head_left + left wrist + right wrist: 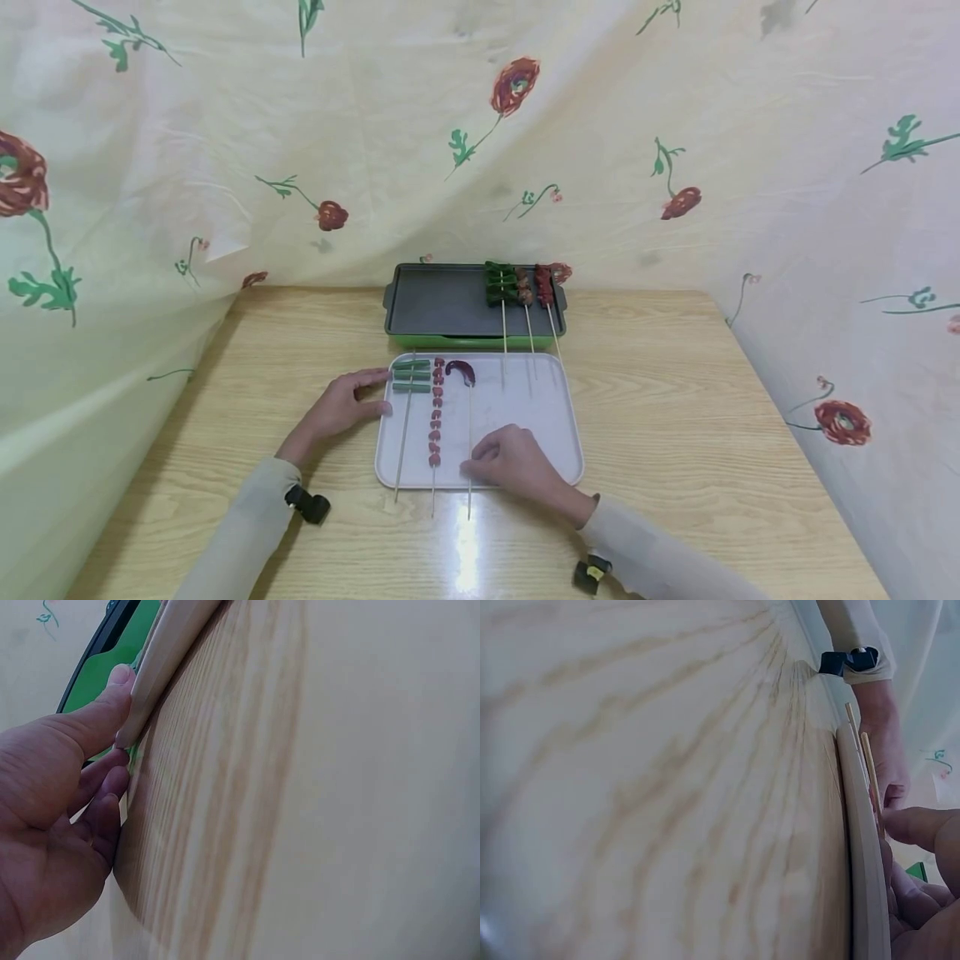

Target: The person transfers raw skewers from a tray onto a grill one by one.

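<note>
Purple-tipped skewer (pixel 464 371) pinched near its lower end in right grip (pixel 517 462); left grip (pixel 343 407) loosely parted against tray (pixel 536 417). Twisting could swing it into red-piece skewer (pixel 436 424).

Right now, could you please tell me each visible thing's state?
Griddle: uncovered, partly loaded
White tray: flat, partly filled
Green segment skewer: on tray
Light red skewer: on tray
Purple skewer: on tray, pinched
Leafy skewer: resting on griddle
Brown skewer: resting on griddle
Dark red skewer: resting on griddle
Left hand: touching tray
Right hand: pinching purple skewer
</note>
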`<state>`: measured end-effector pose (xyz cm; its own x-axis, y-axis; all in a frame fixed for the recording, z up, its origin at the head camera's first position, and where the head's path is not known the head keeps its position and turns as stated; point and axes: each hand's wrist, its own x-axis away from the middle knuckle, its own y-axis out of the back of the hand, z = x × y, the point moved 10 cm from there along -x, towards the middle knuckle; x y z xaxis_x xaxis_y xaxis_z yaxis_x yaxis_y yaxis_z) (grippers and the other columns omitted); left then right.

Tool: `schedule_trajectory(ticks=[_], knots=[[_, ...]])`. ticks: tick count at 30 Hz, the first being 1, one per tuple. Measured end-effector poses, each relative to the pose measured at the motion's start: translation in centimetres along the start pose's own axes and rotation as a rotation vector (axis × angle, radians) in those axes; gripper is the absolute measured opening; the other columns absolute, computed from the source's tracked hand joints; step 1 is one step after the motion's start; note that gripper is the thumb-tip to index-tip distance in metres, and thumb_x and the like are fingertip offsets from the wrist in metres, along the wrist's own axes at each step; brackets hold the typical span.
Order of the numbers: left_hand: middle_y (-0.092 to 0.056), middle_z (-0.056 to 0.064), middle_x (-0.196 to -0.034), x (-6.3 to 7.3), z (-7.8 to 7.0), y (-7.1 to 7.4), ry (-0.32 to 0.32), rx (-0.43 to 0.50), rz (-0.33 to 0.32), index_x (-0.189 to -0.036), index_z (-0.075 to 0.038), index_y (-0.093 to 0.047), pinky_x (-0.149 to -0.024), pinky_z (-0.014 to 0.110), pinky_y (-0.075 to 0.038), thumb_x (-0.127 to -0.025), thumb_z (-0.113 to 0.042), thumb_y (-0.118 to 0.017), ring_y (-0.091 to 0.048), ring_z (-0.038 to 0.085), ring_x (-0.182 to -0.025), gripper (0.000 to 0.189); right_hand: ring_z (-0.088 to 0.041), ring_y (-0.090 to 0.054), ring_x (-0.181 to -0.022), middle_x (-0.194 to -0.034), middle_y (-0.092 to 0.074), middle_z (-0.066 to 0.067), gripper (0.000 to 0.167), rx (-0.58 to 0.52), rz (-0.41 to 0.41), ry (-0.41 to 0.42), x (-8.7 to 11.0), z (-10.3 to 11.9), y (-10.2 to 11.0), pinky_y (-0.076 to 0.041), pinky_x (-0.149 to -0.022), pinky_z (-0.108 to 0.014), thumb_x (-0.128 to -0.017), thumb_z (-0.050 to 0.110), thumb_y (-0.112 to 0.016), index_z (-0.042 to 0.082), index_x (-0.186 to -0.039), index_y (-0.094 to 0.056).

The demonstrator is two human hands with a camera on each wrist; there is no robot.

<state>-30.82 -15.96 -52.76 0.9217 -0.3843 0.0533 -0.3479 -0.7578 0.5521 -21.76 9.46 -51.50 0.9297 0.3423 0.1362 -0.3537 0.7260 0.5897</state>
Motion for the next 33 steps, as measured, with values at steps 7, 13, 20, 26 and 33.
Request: schedule_trajectory(ticks=[7,13,20,26,33], knots=[[-0.050,0.013,-0.154,0.0,-0.1,0.0,-0.003,0.009,0.003,-0.146,-0.010,-0.057,-0.121,0.055,-0.032,-0.089,-0.028,-0.081,-0.038,0.037,-0.147,0.065,-0.009,-0.062,-0.055,-0.058,-0.067,0.010,0.015,-0.028,0.030,-0.044,-0.1,-0.3,-0.1,-0.052,-0.052,-0.024,-0.085,0.030,-0.082,0.015,-0.084,-0.080],[-0.050,0.013,-0.154,0.0,-0.2,-0.1,0.001,0.008,0.005,-0.146,-0.010,-0.057,-0.121,0.054,-0.032,-0.088,-0.029,-0.081,-0.039,0.037,-0.147,0.065,-0.010,-0.063,-0.056,-0.061,-0.068,0.007,0.015,-0.048,0.016,-0.050,-0.1,-0.5,0.0,-0.054,-0.055,-0.026,-0.084,0.025,-0.083,0.011,-0.085,-0.080],[-0.050,0.013,-0.154,0.1,-0.3,0.0,0.009,0.015,0.005,-0.146,-0.010,-0.057,-0.121,0.054,-0.032,-0.088,-0.028,-0.081,-0.039,0.037,-0.147,0.065,-0.012,-0.066,-0.060,-0.067,-0.072,0.004,0.015,-0.099,-0.005,-0.093,0.2,-1.4,0.3,-0.057,-0.057,-0.029,-0.084,0.022,-0.083,0.008,-0.089,-0.079],[-0.050,0.013,-0.154,0.1,-0.4,0.1,0.007,0.015,0.000,-0.145,-0.010,-0.058,-0.120,0.054,-0.033,-0.088,-0.027,-0.081,-0.039,0.037,-0.147,0.064,-0.013,-0.068,-0.062,-0.071,-0.074,0.002,0.015,-0.138,-0.017,-0.088,0.6,-1.3,0.9,-0.058,-0.056,-0.029,-0.084,0.021,-0.083,0.007,-0.090,-0.079],[-0.050,0.013,-0.155,0.1,-0.5,0.0,0.013,0.026,0.008,-0.146,-0.010,-0.057,-0.121,0.054,-0.032,-0.090,-0.025,-0.080,-0.038,0.036,-0.148,0.063,-0.011,-0.069,-0.064,-0.074,-0.075,0.003,0.014,-0.124,-0.041,-0.077,1.2,-1.0,1.8,-0.058,-0.058,-0.026,-0.084,0.021,-0.083,0.008,-0.089,-0.079]])
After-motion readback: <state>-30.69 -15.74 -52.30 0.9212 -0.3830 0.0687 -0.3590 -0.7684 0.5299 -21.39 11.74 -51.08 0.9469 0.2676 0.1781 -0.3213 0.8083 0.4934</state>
